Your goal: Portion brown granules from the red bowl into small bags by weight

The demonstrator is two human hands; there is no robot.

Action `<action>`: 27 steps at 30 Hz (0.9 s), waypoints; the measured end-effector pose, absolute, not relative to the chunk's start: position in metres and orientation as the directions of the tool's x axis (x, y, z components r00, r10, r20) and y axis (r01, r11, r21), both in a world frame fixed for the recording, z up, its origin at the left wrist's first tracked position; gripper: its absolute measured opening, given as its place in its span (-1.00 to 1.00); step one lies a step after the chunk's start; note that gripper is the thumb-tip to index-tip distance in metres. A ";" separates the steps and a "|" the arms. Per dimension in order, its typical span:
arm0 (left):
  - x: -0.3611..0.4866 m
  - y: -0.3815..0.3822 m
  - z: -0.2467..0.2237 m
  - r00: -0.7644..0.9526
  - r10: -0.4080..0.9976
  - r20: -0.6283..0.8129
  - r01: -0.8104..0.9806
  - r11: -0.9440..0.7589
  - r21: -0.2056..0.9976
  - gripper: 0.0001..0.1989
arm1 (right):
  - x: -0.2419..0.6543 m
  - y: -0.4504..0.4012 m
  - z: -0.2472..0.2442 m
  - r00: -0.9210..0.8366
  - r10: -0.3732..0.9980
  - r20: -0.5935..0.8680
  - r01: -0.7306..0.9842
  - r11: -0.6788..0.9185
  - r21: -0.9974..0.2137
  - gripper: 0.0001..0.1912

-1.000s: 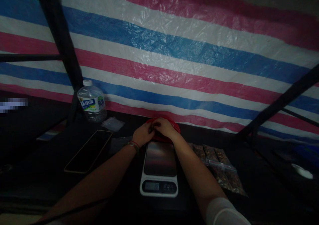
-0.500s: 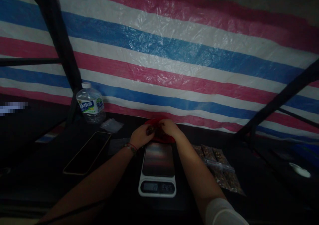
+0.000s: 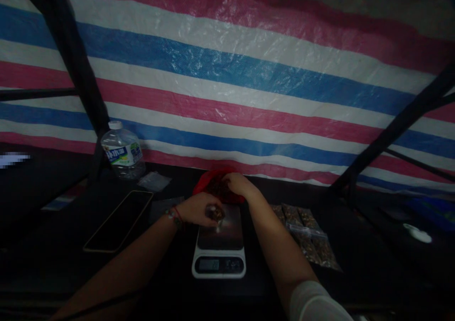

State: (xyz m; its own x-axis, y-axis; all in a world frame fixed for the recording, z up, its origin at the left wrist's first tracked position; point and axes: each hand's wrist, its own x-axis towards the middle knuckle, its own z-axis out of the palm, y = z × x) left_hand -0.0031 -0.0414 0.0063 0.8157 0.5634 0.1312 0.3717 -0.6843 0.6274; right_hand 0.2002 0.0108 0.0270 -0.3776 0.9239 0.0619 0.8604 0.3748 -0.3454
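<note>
Left hand (image 3: 199,209) moved from red bag (image 3: 202,182) over digital scale (image 3: 221,239), fingers curled round brown pieces (image 3: 215,213); right hand (image 3: 237,184): fingers indiscernible.

- Scale (image 3: 221,240): middle of the surface (image 3: 359,236).
- Container (image 3: 199,184): just beyond the scale, far side.
- Packets (image 3: 313,236): right of the scale, in two rows.
- Phone (image 3: 119,222): left of the scale.
- Bottle (image 3: 122,156): far left, beyond the phone.
- Sachets (image 3: 155,181): just right of the bottle.
- Sheet (image 3: 227,84): behind everything.
</note>
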 end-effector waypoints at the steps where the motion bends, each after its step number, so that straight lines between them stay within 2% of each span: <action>1: -0.003 -0.042 0.006 0.829 0.544 0.133 0.351 -0.690 0.634 -0.61 | 0.201 0.010 0.028 -0.382 0.922 0.058 0.859 0.377 -0.346 -0.62; 4: -0.008 -0.036 0.001 0.805 0.546 0.235 0.295 -0.710 0.639 -0.40 | 0.201 0.007 0.032 -0.398 0.916 0.057 0.848 0.391 -0.357 -0.63; 7: -0.016 -0.023 -0.009 0.670 0.639 0.378 0.311 -0.703 0.639 -0.43 | 0.198 0.005 0.036 -0.384 0.917 0.109 0.832 0.394 -0.391 -0.68; 11: -0.020 -0.008 -0.023 0.444 0.723 0.529 0.446 -0.690 0.570 -0.30 | 0.184 0.001 0.036 -0.403 0.888 0.219 0.709 0.455 -0.539 -0.73; 13: -0.017 -0.005 -0.028 0.406 0.723 0.559 0.499 -0.688 0.528 -0.23 | 0.175 -0.001 0.032 -0.469 0.857 0.214 0.587 0.484 -0.649 -0.75; 15: -0.014 -0.005 -0.030 0.397 0.718 0.573 0.541 -0.687 0.486 -0.22 | 0.167 -0.003 0.028 -0.522 0.833 0.185 0.514 0.480 -0.711 -0.77; 20: -0.008 -0.007 -0.030 0.433 0.678 0.595 0.587 -0.712 0.385 -0.24 | 0.158 -0.004 0.022 -0.511 0.851 0.120 0.511 0.413 -0.754 -0.76; 27: -0.005 -0.008 -0.028 0.442 0.660 0.608 0.576 -0.728 0.372 -0.21 | 0.153 -0.007 0.019 -0.593 0.805 0.024 0.404 0.324 -0.855 -0.79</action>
